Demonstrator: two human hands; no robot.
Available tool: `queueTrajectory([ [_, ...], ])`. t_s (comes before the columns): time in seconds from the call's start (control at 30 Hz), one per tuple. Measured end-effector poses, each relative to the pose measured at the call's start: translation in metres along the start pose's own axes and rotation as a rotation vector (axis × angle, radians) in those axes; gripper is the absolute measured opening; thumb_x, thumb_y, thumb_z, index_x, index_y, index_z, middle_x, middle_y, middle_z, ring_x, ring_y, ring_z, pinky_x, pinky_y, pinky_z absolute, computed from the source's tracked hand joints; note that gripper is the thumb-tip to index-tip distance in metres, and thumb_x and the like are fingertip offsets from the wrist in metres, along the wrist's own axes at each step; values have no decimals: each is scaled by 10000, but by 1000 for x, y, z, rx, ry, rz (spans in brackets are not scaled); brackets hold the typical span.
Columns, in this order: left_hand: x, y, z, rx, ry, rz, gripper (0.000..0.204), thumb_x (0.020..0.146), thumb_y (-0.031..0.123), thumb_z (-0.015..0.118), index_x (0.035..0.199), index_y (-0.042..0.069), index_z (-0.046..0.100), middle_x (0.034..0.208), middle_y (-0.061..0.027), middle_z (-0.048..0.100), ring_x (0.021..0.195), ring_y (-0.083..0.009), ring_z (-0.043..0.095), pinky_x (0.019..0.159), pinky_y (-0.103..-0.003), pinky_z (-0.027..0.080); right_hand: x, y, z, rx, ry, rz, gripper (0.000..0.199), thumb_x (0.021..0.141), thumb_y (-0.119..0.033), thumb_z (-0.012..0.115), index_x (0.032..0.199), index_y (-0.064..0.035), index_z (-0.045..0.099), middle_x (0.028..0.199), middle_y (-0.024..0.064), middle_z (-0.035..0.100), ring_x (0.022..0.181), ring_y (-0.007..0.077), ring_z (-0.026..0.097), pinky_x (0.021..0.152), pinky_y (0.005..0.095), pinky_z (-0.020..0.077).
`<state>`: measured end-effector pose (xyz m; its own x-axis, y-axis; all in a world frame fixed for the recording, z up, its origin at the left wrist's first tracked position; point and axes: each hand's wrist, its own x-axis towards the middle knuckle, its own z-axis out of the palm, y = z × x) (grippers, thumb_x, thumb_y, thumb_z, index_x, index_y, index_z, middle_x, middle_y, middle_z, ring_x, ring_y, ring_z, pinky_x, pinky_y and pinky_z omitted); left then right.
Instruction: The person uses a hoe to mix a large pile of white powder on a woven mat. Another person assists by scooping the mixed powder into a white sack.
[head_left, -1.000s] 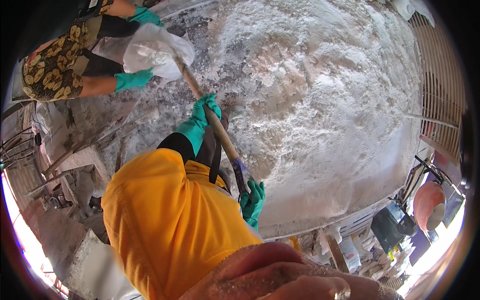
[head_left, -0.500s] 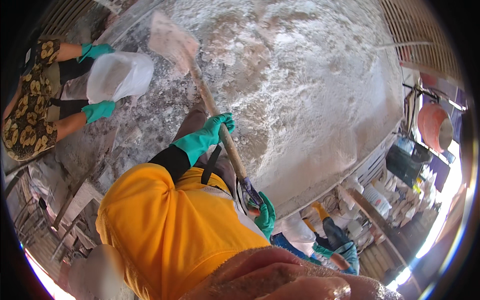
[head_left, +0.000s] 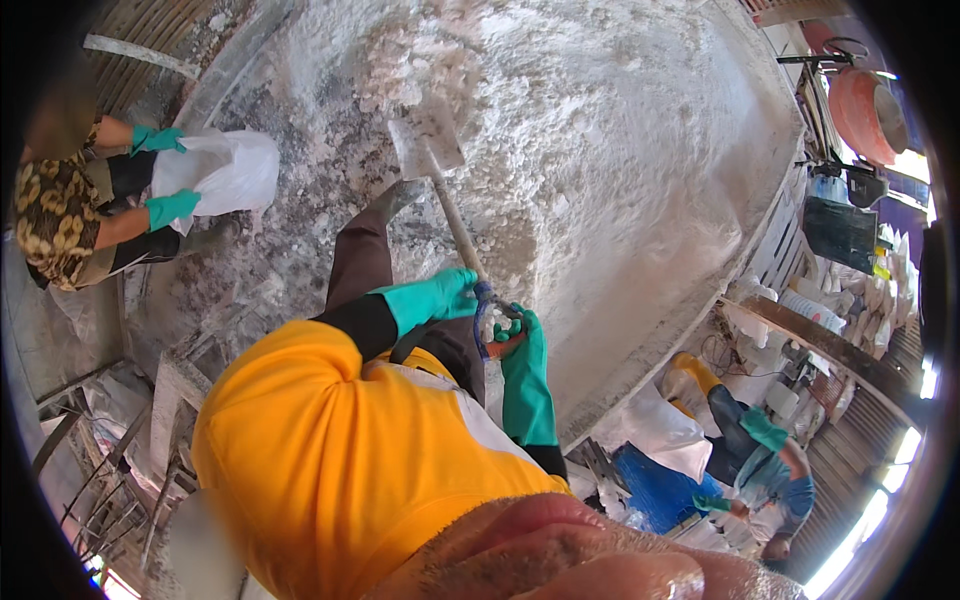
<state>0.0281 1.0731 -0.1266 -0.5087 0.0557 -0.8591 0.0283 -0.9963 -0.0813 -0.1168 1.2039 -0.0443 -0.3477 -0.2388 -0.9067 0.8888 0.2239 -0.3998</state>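
A long-handled shovel (head_left: 455, 225) reaches away from my body, its flat powder-coated blade (head_left: 427, 142) against the edge of a heap of white powder (head_left: 600, 170). My left hand (head_left: 435, 298), in a green rubber glove, is closed around the shaft just above the blue-wrapped grip. At the near end, my right hand (head_left: 526, 350), also gloved in green, is closed on the shovel's handle (head_left: 487, 322). Some of its fingers are hidden behind the grip. One of my legs in dark trousers (head_left: 357, 255) stands beside the shaft, its foot near the blade.
At the left, a co-worker in green gloves (head_left: 170, 207) holds a white sack (head_left: 235, 172) open toward the powder. Another person (head_left: 775, 480) bends at lower right by a white sack (head_left: 655, 430) and blue sheet. A low rim (head_left: 640, 375) bounds the powder; an orange mixer drum (head_left: 865, 115) stands beyond.
The shovel blade has swung from the co-worker's sack rightward to the powder heap. My left hand has come closer to my right along the shaft. The co-worker's sack sits farther left.
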Motion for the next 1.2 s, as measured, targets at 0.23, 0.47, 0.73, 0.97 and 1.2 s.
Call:
queueTrajectory([
  [0.23, 17, -39, 7, 58, 45, 78, 460, 1040, 557, 460, 893, 139, 585, 672, -8, 590, 519, -156, 543, 429, -323, 440, 7, 32, 31, 69, -291, 3, 207, 982, -155, 561, 1032, 42, 601, 709, 62, 552, 592, 214, 524, 541, 363, 469],
  [0.47, 36, -38, 57, 100, 254, 176, 478, 1024, 582, 479, 850, 143, 553, 578, 10, 543, 387, -126, 457, 323, -302, 345, 29, -10, 18, 21, -380, -19, 247, 971, -76, 528, 1157, 75, 588, 743, 85, 570, 615, 227, 568, 551, 373, 498],
  [0.73, 18, -2, 35, 101, 133, 174, 511, 1011, 559, 536, 739, 126, 535, 549, -9, 522, 355, -131, 435, 319, -296, 354, 66, 19, 54, 286, -508, 219, 273, 889, -48, 516, 1131, 66, 568, 757, 66, 529, 598, 193, 496, 559, 339, 466],
  [0.97, 41, 60, -83, 95, 330, 141, 529, 991, 575, 565, 729, 115, 548, 546, -20, 520, 358, -149, 452, 323, -312, 380, 123, 148, 94, 63, -404, 210, 214, 954, -95, 517, 1097, 13, 635, 816, 54, 619, 682, 177, 578, 608, 314, 515],
  [1.2, 102, 19, -152, 265, 566, 119, 400, 910, 507, 725, 946, 114, 653, 673, -48, 590, 492, -180, 531, 422, -349, 432, 151, 195, 51, 346, -208, 596, 361, 1020, -340, 551, 1301, -126, 628, 1012, 73, 696, 769, 219, 658, 724, 372, 576],
])
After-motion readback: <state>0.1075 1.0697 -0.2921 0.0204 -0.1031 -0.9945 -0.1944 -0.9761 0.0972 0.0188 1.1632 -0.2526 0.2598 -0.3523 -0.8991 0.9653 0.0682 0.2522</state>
